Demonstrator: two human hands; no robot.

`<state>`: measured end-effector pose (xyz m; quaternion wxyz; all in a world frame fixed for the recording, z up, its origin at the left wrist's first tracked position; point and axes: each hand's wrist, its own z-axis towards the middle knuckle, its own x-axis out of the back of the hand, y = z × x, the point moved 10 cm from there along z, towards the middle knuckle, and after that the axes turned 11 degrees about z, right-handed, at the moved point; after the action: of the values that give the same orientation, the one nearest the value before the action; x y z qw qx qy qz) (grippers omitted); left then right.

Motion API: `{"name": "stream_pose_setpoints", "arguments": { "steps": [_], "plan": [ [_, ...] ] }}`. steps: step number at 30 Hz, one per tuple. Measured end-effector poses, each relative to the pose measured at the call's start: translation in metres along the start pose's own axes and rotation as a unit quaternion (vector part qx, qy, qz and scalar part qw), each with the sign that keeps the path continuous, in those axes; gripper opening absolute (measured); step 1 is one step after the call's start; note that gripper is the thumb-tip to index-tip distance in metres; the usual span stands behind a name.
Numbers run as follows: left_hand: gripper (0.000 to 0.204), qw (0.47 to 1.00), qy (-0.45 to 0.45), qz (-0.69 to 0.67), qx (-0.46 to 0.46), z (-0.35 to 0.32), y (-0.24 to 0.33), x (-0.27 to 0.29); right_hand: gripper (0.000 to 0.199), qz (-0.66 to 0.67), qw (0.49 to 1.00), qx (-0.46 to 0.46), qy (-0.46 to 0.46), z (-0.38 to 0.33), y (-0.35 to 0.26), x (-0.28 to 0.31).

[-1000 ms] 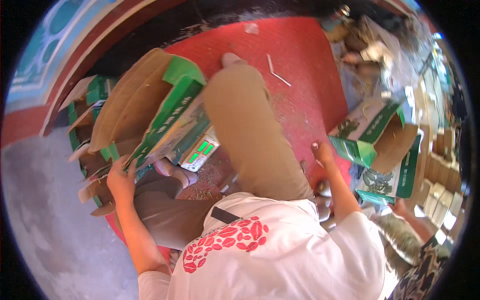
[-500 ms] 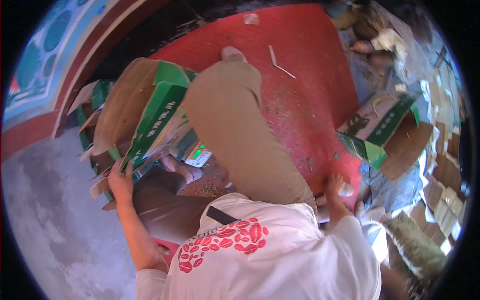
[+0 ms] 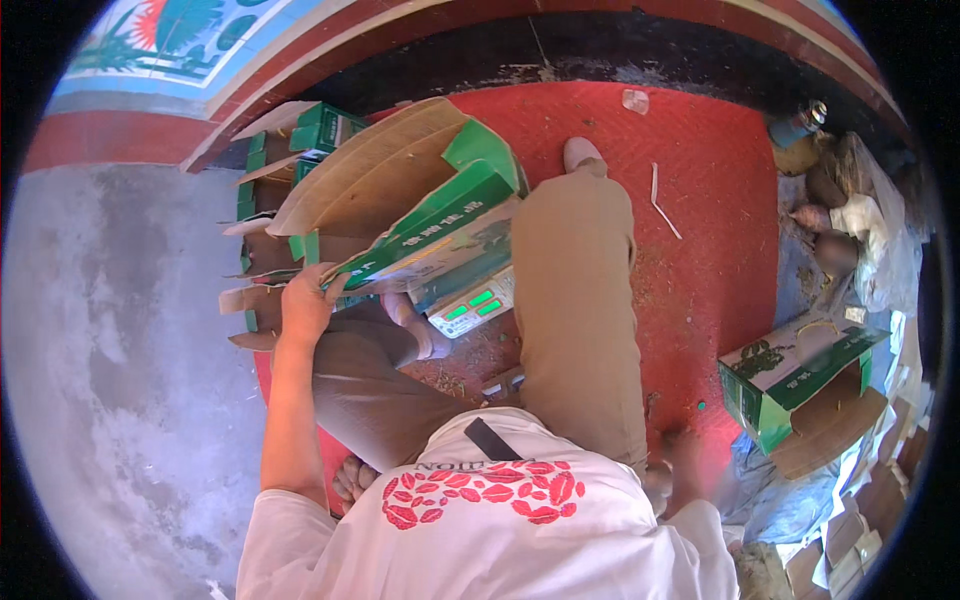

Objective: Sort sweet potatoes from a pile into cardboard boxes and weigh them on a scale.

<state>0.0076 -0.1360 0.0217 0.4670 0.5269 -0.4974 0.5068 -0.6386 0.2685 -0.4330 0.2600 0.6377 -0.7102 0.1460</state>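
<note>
My left hand is closed on the near left edge of a green cardboard box. The box is tilted with its brown flaps spread open, and it rests beside my left leg. Partly under the box, between my legs, a digital scale shows lit green displays. My right hand is low beside my right thigh, above the red mat. Motion smears its fingers, so what they hold, if anything, cannot be made out.
More open green boxes line the left, near the wall. Another green box with an open flap lies on the right. A person in pale clothing is at the far right. A bent white strip lies on the red mat.
The view has turned, so the scene sits further right and lower. My left hand keeps its grip on the box. My right hand, earlier with fingers spread near the mat, is now blurred by motion.
</note>
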Motion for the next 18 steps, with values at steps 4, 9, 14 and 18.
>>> {"name": "stream_pose_setpoints", "arguments": {
  "steps": [4, 9, 14, 18],
  "plan": [
    [0.019, 1.000, 0.017, 0.003, -0.018, -0.013, -0.003, 0.016, 0.095, 0.169, 0.983, -0.037, 0.067, 0.009, -0.027, 0.103],
    [0.016, 1.000, 0.019, -0.007, -0.024, -0.008, 0.004, 0.008, 0.089, 0.314, 0.869, 0.088, 0.372, 0.013, -0.048, 0.224],
    [0.013, 0.999, 0.021, -0.017, -0.043, -0.012, 0.008, 0.014, 0.079, 0.442, 0.776, 0.135, 0.430, 0.011, -0.068, 0.366],
    [0.012, 0.997, 0.033, 0.004, -0.068, -0.017, 0.008, 0.010, 0.073, 0.479, 0.681, 0.180, 0.524, -0.055, -0.092, 0.517]
  ]
}}
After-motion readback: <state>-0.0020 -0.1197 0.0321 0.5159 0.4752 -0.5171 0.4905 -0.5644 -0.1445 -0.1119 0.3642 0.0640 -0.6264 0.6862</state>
